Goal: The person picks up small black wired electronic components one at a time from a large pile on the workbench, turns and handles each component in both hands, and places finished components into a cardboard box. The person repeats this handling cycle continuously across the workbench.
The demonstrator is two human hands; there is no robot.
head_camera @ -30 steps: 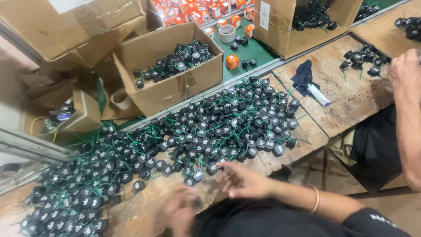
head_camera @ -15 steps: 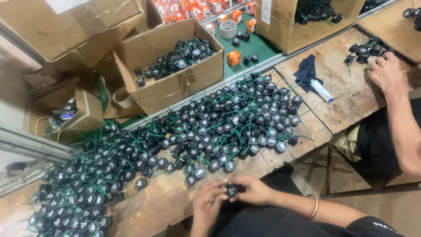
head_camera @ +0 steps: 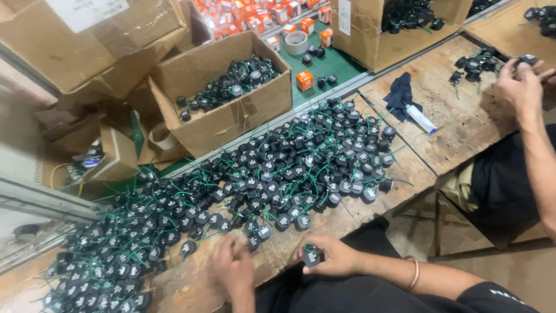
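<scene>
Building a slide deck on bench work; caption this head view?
Right hand grips a small black part; left hand touches the wired black pile on the wooden bench.

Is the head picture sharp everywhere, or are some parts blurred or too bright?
Head view: the left hand is smeared by motion blur; the right hand holding a black part is fairly sharp; the pile of black parts is evenly lit; the left edge looks hazy and washed out.

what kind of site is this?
Likely a small assembly or packing workshop: a wooden bench heaped with identical black wired parts, an open cardboard box of more, and small orange cartons behind.
</scene>
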